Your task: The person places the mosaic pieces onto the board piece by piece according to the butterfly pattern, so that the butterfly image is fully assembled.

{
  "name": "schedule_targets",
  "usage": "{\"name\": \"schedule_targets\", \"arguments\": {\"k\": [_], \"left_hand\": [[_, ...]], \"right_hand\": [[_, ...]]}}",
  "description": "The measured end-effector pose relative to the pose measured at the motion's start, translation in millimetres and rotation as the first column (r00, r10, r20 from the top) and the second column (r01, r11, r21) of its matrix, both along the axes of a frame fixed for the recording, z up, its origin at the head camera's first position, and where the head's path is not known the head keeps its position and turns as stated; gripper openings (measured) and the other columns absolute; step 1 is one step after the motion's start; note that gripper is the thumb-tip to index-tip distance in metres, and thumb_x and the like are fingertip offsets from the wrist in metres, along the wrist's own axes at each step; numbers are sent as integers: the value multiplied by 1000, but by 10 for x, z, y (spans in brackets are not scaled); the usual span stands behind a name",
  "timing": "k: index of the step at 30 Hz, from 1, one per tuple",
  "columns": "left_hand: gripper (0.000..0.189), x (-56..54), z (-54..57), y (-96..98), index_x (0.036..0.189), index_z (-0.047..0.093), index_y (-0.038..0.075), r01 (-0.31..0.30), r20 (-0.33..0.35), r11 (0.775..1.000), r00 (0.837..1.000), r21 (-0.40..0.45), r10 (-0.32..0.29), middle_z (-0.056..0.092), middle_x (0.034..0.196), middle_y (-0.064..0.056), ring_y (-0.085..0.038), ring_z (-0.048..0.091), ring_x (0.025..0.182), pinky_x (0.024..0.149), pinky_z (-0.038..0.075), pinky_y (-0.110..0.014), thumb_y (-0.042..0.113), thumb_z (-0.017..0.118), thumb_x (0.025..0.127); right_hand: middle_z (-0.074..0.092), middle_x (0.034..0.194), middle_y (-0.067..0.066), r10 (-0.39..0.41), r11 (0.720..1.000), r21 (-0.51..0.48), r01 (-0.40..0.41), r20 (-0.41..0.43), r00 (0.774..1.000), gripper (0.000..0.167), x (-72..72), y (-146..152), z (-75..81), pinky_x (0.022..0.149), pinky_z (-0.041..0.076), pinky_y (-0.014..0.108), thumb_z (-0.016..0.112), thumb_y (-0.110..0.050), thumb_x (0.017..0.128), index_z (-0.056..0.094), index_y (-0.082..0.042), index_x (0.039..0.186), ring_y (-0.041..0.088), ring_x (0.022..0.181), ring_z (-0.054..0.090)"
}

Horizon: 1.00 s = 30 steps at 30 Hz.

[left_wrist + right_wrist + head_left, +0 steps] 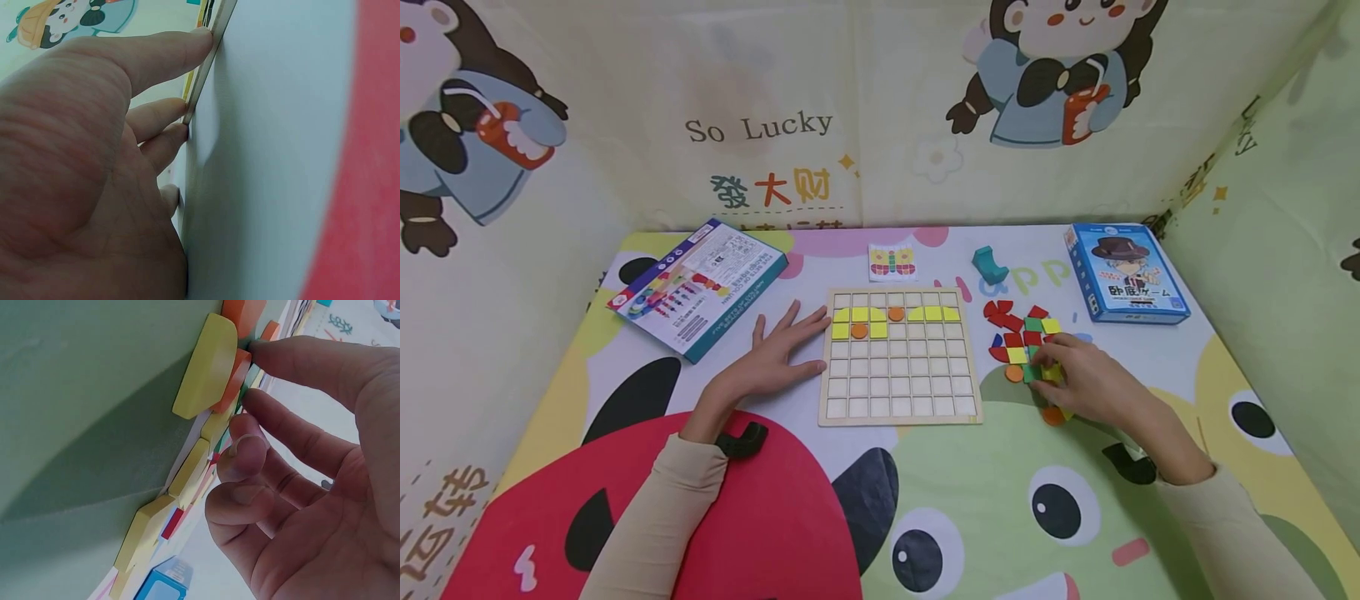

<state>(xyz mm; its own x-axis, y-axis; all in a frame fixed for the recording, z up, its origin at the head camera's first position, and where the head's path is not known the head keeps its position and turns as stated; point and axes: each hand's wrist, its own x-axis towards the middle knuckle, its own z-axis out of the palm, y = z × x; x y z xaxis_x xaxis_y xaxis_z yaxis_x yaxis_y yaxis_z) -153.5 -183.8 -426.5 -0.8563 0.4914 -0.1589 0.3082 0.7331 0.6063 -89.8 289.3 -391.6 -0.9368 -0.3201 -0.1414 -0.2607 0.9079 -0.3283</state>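
Observation:
My left hand (775,358) lies with straight, spread fingers along the left side of a wooden grid board (899,422). In the left wrist view its thumb and fingertips touch the board's edge (201,81). Yellow tiles (840,331) and two orange discs (896,313) sit in the board's upper cells. Over a pile of coloured tiles (1014,340) to the right, my right hand (1090,379) pinches a green tile (250,378) between thumb and index finger; its other fingers are curled. Yellow tiles (206,369) and orange discs (236,381) lie beside these fingertips.
A butterfly pattern card (892,262) lies behind the board, with a teal curved piece (989,265) to its right. One box (700,287) lies at the back left, and a blue game box (1126,273) at the back right. Printed cloth covers the table and walls.

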Motion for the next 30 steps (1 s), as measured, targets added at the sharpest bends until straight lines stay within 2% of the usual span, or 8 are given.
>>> {"name": "schedule_targets", "arguments": {"k": [11,18,23,30], "left_hand": [[84,0,-12,-1,168,32,22,5,-6,1000,1000,-4,-5,21,180,-5,-38,-6,168,123,-21,-74,41,72,96],[83,1,-10,-2,168,33,22,8,-13,1000,1000,-9,-8,22,179,-4,-37,-6,169,124,-21,-74,41,72,97],[83,-4,-7,-7,168,33,22,8,-12,1000,1000,-6,-8,22,179,-5,-38,-6,168,123,-20,-75,42,72,97],[84,-4,-9,-9,168,32,23,8,-17,1000,1000,-15,-8,22,179,-5,-38,-6,168,124,-19,-75,42,72,96]], "right_hand": [[68,115,17,14,999,43,-13,-18,1000,29,38,-17,12,79,65,43,86,-21,87,78,-8,112,29,100,66],[70,118,17,7,998,63,-6,-17,1000,31,42,-39,55,83,65,47,86,-25,88,78,-7,113,32,104,67],[71,116,15,7,999,46,-5,-36,999,30,-5,-95,116,82,64,47,85,-28,89,79,-9,111,29,101,68],[73,110,10,63,998,9,-62,-73,995,26,-158,-310,129,80,63,40,85,-27,90,81,-11,110,24,96,67]]}}
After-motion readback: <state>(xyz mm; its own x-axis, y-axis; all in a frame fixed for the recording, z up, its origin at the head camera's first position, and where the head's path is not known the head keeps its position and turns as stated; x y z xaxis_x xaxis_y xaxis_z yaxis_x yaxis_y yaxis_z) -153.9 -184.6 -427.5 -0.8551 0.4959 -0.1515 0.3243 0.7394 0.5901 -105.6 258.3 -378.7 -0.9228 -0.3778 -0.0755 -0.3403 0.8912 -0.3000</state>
